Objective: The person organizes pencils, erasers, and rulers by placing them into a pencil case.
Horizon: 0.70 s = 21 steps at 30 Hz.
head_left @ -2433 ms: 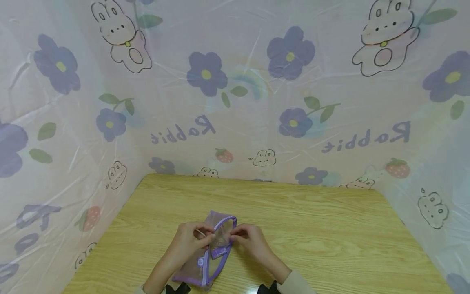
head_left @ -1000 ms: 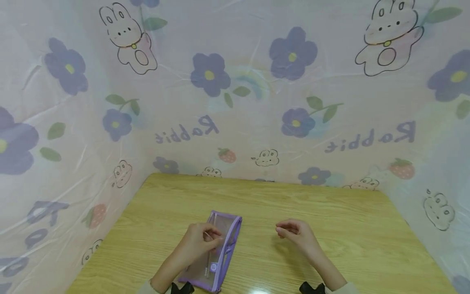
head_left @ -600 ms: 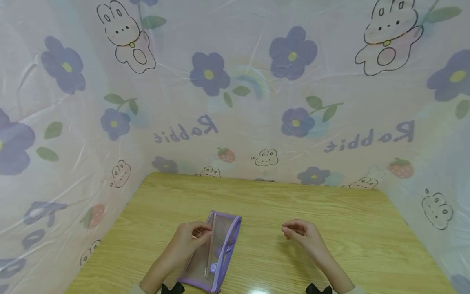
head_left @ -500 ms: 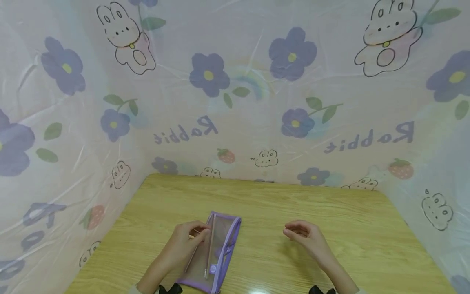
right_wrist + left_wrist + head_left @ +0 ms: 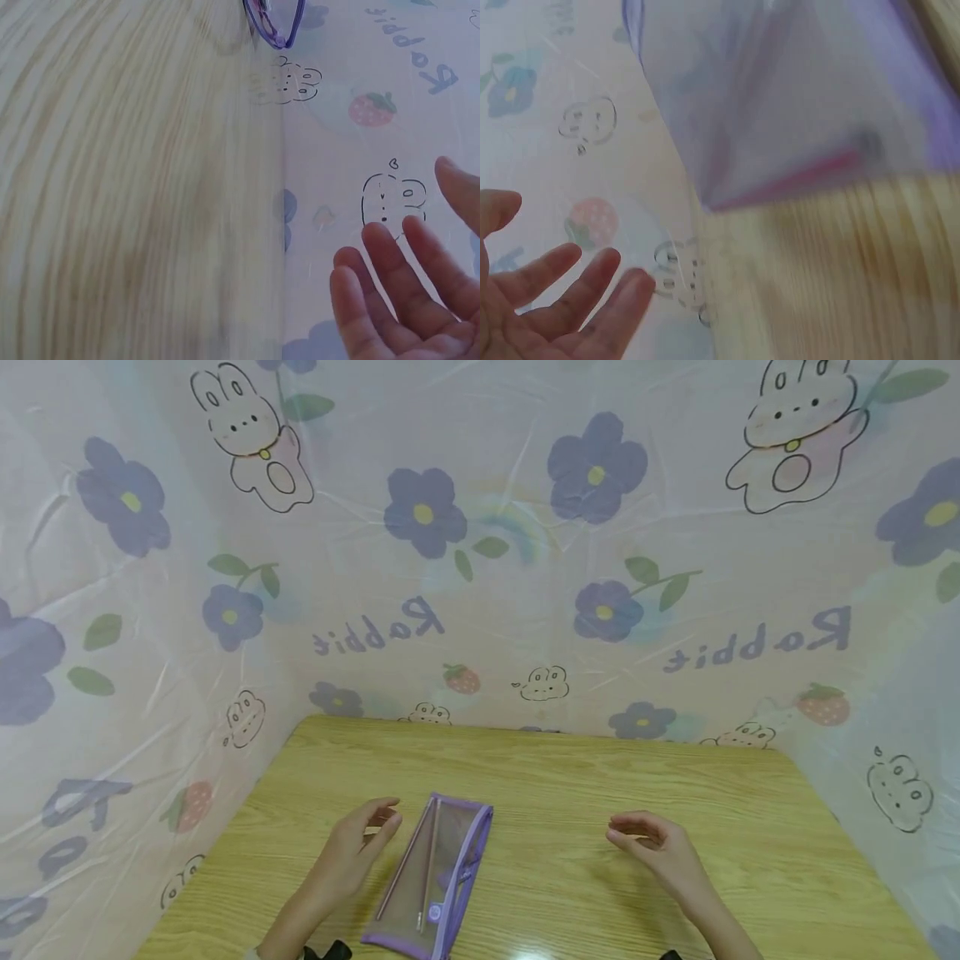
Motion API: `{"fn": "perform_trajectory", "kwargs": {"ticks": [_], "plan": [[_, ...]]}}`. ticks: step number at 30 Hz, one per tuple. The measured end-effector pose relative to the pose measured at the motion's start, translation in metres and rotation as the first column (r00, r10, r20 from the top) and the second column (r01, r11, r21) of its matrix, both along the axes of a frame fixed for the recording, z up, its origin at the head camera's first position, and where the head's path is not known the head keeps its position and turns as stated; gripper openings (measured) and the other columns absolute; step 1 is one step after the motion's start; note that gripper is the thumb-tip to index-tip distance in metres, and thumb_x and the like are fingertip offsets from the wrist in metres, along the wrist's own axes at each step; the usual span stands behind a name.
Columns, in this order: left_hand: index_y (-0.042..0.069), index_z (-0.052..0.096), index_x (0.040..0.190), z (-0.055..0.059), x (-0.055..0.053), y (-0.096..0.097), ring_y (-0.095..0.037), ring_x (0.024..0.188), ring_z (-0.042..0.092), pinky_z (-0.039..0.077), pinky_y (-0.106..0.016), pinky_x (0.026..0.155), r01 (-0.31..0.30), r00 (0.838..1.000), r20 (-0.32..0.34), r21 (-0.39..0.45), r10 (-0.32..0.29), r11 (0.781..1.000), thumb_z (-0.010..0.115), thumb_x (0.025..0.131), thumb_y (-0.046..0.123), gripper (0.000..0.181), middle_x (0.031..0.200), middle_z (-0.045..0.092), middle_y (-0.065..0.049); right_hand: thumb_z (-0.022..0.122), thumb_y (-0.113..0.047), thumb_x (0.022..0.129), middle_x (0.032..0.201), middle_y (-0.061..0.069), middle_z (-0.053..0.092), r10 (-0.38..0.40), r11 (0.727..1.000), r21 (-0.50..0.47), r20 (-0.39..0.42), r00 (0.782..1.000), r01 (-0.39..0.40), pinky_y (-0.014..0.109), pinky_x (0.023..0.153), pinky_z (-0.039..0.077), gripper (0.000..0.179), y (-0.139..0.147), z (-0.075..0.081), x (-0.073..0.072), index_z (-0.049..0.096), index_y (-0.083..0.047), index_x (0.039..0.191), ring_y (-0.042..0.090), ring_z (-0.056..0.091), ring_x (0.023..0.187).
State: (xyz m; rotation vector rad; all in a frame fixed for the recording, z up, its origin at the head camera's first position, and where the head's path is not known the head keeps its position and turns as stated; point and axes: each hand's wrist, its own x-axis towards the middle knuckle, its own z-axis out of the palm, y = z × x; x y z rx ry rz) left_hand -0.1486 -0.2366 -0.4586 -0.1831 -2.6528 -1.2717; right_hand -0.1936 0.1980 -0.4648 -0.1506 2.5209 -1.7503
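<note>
A see-through mesh pencil case (image 5: 450,827) with purple trim lies left of centre on the table, its zipper edge (image 5: 463,860) facing right. Two slim pencils (image 5: 428,868) show through the mesh, and a purple item (image 5: 448,878) shows near the zipper. Just left of the case, my left hand (image 5: 348,852) hangs with relaxed, slightly bent fingers and holds nothing. In the left wrist view the case (image 5: 795,97) is blurred and apart from the fingers (image 5: 600,292). Well to the right, my right hand (image 5: 660,852) is also relaxed and holds nothing.
The wood-grain table (image 5: 570,777) runs back to a pale curtain (image 5: 510,593) printed with rabbits and flowers, which also covers both sides. Black wrist mounts (image 5: 330,952) show at the bottom edge.
Both hands were at the case's gaping opening; the right then moved away rightward and the left drew off leftward. The opening has narrowed, and the case now lies flatter.
</note>
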Motion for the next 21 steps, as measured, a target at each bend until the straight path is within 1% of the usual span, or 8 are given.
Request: {"fn": "perform_trajectory", "kwargs": {"ticks": [4,7,9,11,13,15,19,21], "plan": [[0.007,0.05,0.143,-0.005,0.003,-0.01,-0.034,0.12,0.055,0.05,-0.053,0.099,-0.028,1.0,-0.013,-0.107,0.027,0.994,0.052,0.104,0.041,0.051,0.133,0.059,-0.013,0.066,-0.031,0.098,0.127,0.013,0.065,-0.003,1.0,0.021,-0.003,1.0,0.003,0.016,0.087,0.051,0.041,0.01,0.0,0.005,0.064,-0.003,0.128,0.003,0.062,0.106],[0.009,0.045,0.148,-0.007,0.005,-0.018,-0.041,0.128,0.048,0.041,-0.065,0.103,-0.053,0.998,-0.033,-0.19,0.047,0.98,0.051,0.103,0.047,0.059,0.144,0.051,-0.016,0.063,-0.028,0.101,0.134,0.013,0.061,0.003,0.999,0.041,-0.03,1.0,-0.002,0.018,0.087,0.051,0.04,0.016,0.0,0.009,0.061,-0.005,0.133,0.006,0.061,0.109],[0.011,0.042,0.15,-0.008,0.006,-0.022,-0.043,0.133,0.043,0.036,-0.069,0.105,-0.064,0.997,-0.053,-0.23,0.053,0.971,0.052,0.103,0.048,0.061,0.149,0.046,-0.016,0.062,-0.027,0.101,0.139,0.014,0.057,0.01,0.997,0.079,-0.066,0.998,-0.005,0.028,0.092,0.053,0.042,0.019,0.0,0.012,0.058,-0.005,0.137,0.016,0.059,0.116],[0.013,0.04,0.152,-0.01,0.006,-0.026,-0.044,0.136,0.038,0.034,-0.072,0.104,-0.071,0.996,-0.077,-0.27,0.051,0.96,0.052,0.102,0.049,0.062,0.151,0.042,-0.017,0.063,-0.027,0.1,0.144,0.016,0.052,0.021,0.991,0.13,-0.105,0.994,-0.008,0.045,0.099,0.051,0.046,0.023,0.0,0.014,0.055,-0.007,0.141,0.031,0.054,0.124],[0.013,0.039,0.152,-0.011,0.005,-0.029,-0.044,0.137,0.036,0.034,-0.072,0.104,-0.081,0.993,-0.105,-0.309,0.051,0.948,0.053,0.102,0.049,0.064,0.153,0.039,-0.017,0.066,-0.028,0.099,0.149,0.017,0.047,0.034,0.98,0.197,-0.142,0.989,-0.005,0.065,0.101,0.042,0.051,0.026,-0.001,0.015,0.052,-0.009,0.144,0.043,0.044,0.132],[0.013,0.039,0.152,-0.012,0.005,-0.032,-0.043,0.138,0.035,0.034,-0.072,0.103,-0.092,0.99,-0.134,-0.34,0.049,0.936,0.054,0.101,0.05,0.066,0.154,0.038,-0.017,0.069,-0.028,0.096,0.153,0.018,0.041,0.052,0.969,0.245,-0.168,0.984,-0.009,0.078,0.097,0.034,0.056,0.03,-0.003,0.017,0.051,-0.01,0.145,0.051,0.036,0.135],[0.012,0.039,0.153,-0.013,0.005,-0.037,-0.043,0.139,0.033,0.033,-0.071,0.105,-0.109,0.984,-0.17,-0.377,0.046,0.92,0.058,0.098,0.05,0.069,0.156,0.035,-0.017,0.073,-0.032,0.092,0.157,0.016,0.035,0.071,0.944,0.331,-0.223,0.972,0.006,0.084,0.091,0.029,0.062,0.035,-0.008,0.019,0.05,-0.012,0.146,0.05,0.029,0.14],[0.012,0.039,0.153,-0.014,0.005,-0.039,-0.045,0.139,0.032,0.032,-0.072,0.105,-0.116,0.983,-0.18,-0.402,0.045,0.908,0.059,0.097,0.051,0.071,0.156,0.035,-0.018,0.075,-0.031,0.091,0.156,0.018,0.035,0.083,0.932,0.362,-0.283,0.956,0.026,0.085,0.092,0.027,0.063,0.037,-0.009,0.018,0.05,-0.011,0.146,0.051,0.028,0.14]]}}
